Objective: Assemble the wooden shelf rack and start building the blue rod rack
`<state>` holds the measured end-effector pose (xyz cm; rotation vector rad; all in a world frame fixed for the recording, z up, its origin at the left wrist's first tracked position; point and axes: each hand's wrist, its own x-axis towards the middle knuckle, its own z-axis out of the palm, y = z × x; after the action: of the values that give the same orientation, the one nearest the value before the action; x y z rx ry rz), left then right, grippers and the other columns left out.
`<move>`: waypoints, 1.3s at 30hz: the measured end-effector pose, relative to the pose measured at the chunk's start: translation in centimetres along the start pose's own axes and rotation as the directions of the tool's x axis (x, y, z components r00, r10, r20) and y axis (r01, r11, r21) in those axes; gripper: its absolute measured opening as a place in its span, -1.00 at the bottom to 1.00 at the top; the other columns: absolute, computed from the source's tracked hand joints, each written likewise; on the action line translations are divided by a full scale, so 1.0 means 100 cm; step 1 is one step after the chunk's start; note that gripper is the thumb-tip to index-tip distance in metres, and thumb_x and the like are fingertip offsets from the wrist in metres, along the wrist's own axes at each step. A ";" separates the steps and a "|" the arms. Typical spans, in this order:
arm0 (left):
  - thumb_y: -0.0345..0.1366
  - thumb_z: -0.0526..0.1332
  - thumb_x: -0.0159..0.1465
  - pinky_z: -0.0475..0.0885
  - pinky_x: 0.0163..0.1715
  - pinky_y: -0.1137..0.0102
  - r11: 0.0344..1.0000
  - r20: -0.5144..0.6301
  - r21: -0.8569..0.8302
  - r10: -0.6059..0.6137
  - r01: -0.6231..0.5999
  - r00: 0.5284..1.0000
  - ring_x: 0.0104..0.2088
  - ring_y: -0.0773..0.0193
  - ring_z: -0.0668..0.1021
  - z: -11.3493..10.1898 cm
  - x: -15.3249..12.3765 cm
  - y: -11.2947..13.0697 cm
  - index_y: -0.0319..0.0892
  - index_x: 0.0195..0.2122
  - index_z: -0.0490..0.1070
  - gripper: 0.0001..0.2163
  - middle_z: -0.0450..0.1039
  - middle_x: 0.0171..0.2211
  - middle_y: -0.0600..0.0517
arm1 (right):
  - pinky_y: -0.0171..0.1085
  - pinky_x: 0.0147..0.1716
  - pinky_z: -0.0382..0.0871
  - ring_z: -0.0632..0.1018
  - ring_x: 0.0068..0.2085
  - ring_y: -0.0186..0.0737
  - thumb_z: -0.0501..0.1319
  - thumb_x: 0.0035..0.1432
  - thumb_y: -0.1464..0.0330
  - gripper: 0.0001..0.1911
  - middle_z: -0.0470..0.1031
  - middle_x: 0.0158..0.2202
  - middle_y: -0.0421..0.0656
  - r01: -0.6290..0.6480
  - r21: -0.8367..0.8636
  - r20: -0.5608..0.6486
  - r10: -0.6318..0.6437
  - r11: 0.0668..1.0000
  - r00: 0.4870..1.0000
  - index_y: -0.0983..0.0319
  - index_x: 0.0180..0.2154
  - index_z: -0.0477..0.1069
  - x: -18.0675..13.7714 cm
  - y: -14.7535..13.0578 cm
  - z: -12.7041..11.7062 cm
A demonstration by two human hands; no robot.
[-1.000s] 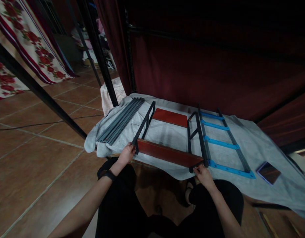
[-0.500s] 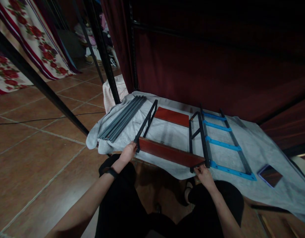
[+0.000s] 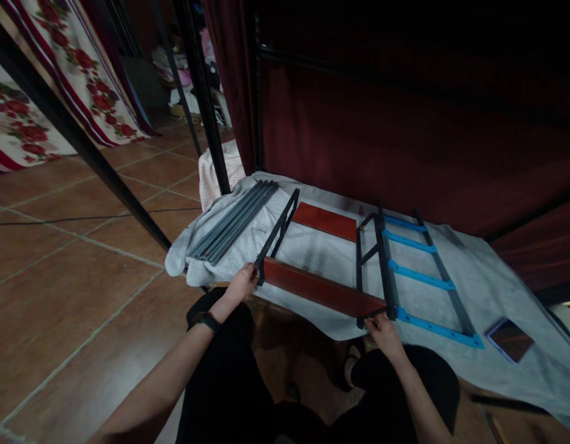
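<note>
Only a slight view shift, both hands (image 3: 243, 283) (image 3: 385, 336) tight on black frames (image 3: 278, 228) (image 3: 385, 268) at the cloth's (image 3: 322, 324) near edge

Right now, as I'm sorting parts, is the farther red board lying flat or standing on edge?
Lying flat, it seems: the farther red board shows its broad face upward, with only a thin near edge visible.

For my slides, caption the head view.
Left hand and right hand holding black frames at either end of the nearer red board.
</note>
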<state>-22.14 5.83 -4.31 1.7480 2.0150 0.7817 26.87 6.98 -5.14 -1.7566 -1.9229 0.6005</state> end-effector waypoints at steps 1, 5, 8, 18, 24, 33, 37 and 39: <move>-0.53 0.18 0.14 0.49 -0.09 0.28 1.000 0.000 -0.002 0.001 -0.001 1.000 -0.20 0.16 0.57 0.000 0.000 -0.001 -0.18 -0.27 0.45 -0.83 0.48 -0.24 -0.08 | -0.13 -0.26 0.45 0.59 -0.27 -0.01 0.14 0.05 0.20 -0.84 0.53 -0.41 -0.08 0.001 0.003 0.001 -0.001 1.000 1.000 0.13 -0.38 0.40 0.000 0.000 0.000; -0.53 0.16 0.15 0.49 -0.12 0.28 1.000 0.013 -0.010 0.013 -0.013 1.000 -0.24 0.17 0.56 -0.001 0.000 -0.001 -0.17 -0.38 0.42 -0.87 0.47 -0.30 -0.08 | -0.12 -0.25 0.45 0.59 -0.28 -0.01 0.12 0.07 0.17 -0.81 0.53 -0.40 -0.08 0.006 0.010 0.008 -0.006 1.000 1.000 0.13 -0.37 0.39 0.000 0.003 0.002; -0.55 0.15 0.13 0.50 -0.16 0.32 1.000 0.018 -0.027 0.011 -0.010 1.000 -0.24 0.20 0.56 -0.004 0.000 0.001 -0.18 -0.32 0.44 -0.83 0.48 -0.27 -0.06 | -0.12 -0.27 0.45 0.58 -0.32 -0.02 0.11 0.08 0.15 -0.80 0.52 -0.41 -0.08 0.009 0.008 0.006 -0.009 1.000 1.000 0.13 -0.38 0.37 0.000 0.006 0.003; -0.57 0.15 0.10 0.49 -0.12 0.28 0.999 0.019 -0.036 -0.002 0.002 1.000 -0.23 0.18 0.56 -0.007 -0.001 0.006 -0.20 -0.33 0.45 -0.81 0.49 -0.27 -0.08 | -0.11 -0.25 0.44 0.58 -0.30 0.00 0.10 0.09 0.15 -0.76 0.52 -0.42 -0.09 0.033 0.022 0.009 -0.033 0.999 0.999 0.15 -0.32 0.41 0.001 0.012 0.007; -0.52 0.19 0.12 0.48 -0.15 0.30 0.998 0.023 -0.058 -0.010 0.011 1.000 -0.29 0.19 0.55 -0.012 -0.001 0.012 -0.18 -0.45 0.40 -0.89 0.47 -0.37 -0.05 | -0.09 -0.19 0.43 0.59 -0.25 0.02 0.10 0.09 0.16 -0.77 0.51 -0.43 -0.09 0.040 0.011 0.017 -0.041 0.999 0.999 0.15 -0.33 0.41 0.001 0.015 0.008; -0.41 0.07 0.22 0.52 -0.10 0.24 0.996 -0.228 -0.088 -0.040 0.020 0.973 -0.19 0.15 0.59 -0.034 -0.027 0.035 -0.23 -0.13 0.42 -0.76 0.51 -0.19 -0.10 | -0.13 -0.16 0.46 0.61 -0.23 -0.03 0.09 0.13 0.27 -0.78 0.56 -0.33 -0.06 0.028 -0.003 0.013 -0.028 1.000 1.000 0.20 -0.27 0.46 0.001 0.010 0.012; -0.24 0.10 0.33 0.31 0.22 0.09 0.978 -0.498 0.094 0.208 -0.186 0.842 0.16 -0.01 0.45 -0.046 -0.056 0.087 -0.24 0.08 0.38 -0.66 0.39 0.08 -0.24 | -0.11 0.01 0.44 0.60 -0.03 0.00 0.06 0.19 0.42 -0.74 0.58 -0.16 0.06 0.031 -0.035 -0.004 -0.031 0.999 1.000 0.27 -0.16 0.48 -0.002 0.001 0.013; -0.15 0.13 0.33 0.29 0.22 0.01 0.962 -0.484 0.201 0.264 -0.187 0.834 0.21 -0.11 0.39 -0.053 -0.066 0.117 -0.30 0.16 0.32 -0.56 0.31 0.16 -0.32 | -0.10 0.09 0.41 0.57 0.05 -0.01 0.06 0.22 0.47 -0.74 0.57 -0.07 0.11 0.034 -0.076 0.003 -0.034 0.997 0.999 0.30 -0.14 0.49 -0.003 -0.004 0.012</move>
<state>-14.99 -0.62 6.48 2.0566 2.2567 1.3231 25.86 6.63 -5.83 -1.7655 -1.9973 0.5239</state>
